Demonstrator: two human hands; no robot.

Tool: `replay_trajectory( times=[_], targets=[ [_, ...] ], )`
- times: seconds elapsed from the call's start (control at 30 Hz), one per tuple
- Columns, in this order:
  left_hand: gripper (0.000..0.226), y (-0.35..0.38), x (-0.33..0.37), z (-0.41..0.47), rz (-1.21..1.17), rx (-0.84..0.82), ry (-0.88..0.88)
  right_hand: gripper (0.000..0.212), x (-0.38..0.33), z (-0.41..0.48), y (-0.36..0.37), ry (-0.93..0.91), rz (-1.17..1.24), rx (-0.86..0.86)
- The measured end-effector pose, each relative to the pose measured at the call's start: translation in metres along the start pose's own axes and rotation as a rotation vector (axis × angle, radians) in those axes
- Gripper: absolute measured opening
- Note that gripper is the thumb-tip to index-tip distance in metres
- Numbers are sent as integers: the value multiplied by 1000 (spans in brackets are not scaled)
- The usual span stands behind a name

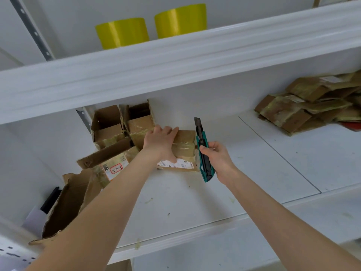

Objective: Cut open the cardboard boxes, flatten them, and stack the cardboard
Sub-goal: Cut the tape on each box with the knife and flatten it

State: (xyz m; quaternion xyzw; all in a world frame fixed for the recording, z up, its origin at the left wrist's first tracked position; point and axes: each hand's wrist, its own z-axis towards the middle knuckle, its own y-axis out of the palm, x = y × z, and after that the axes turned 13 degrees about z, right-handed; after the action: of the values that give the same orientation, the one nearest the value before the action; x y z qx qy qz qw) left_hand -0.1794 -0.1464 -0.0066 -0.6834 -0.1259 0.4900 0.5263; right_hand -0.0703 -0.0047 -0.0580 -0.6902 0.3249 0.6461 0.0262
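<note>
A white shelving unit fills the view, its upper shelf point(175, 61) crossing above the wide middle shelf point(254, 163) that carries the cardboard. At the far right of that middle shelf lies a loose pile of flattened cardboard point(304, 106). At the near left a big torn box point(66, 204) gapes open, and behind it two opened boxes point(109, 124) stand against the back wall. A tipped box marked "3-3-3" point(115, 161) leans between them. Two yellow-green rolls point(122, 33) stand on the upper shelf. Near the middle of the shelf sits a small taped box point(185, 145). The left hand point(160, 143) clasps it, fingers over the top and thumb on the near face. Just beside the box, the right hand point(218, 159) is curled round a teal utility knife point(204, 153), blade out and pointing up.
</note>
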Motion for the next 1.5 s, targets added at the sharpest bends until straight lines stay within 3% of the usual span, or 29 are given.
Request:
replay_trajectory(
  times=[0.1,0.27,0.37,0.5,0.77,0.9,1.5],
  targets=[
    [112,6,2,-14,-106,51,3,8,0,-5,-10,-8,-62,4],
    [106,28,25,-47,-221,300,-122,9,6,-34,-36,-272,-422,76],
    [106,37,40,-53,-184,305,-73,23,13,-52,-46,-378,-596,65],
    [104,42,46,-54,-173,343,-99,25,16,-63,-61,-440,-778,102],
    [101,46,47,-54,-188,318,-150,31,20,-59,-63,-463,-981,72],
    [103,45,47,-53,-178,283,-148,30,22,-57,-59,-500,-892,78],
    [109,41,45,-42,-166,251,-159,39,11,-72,-58,-372,-1165,-32]
  ],
)
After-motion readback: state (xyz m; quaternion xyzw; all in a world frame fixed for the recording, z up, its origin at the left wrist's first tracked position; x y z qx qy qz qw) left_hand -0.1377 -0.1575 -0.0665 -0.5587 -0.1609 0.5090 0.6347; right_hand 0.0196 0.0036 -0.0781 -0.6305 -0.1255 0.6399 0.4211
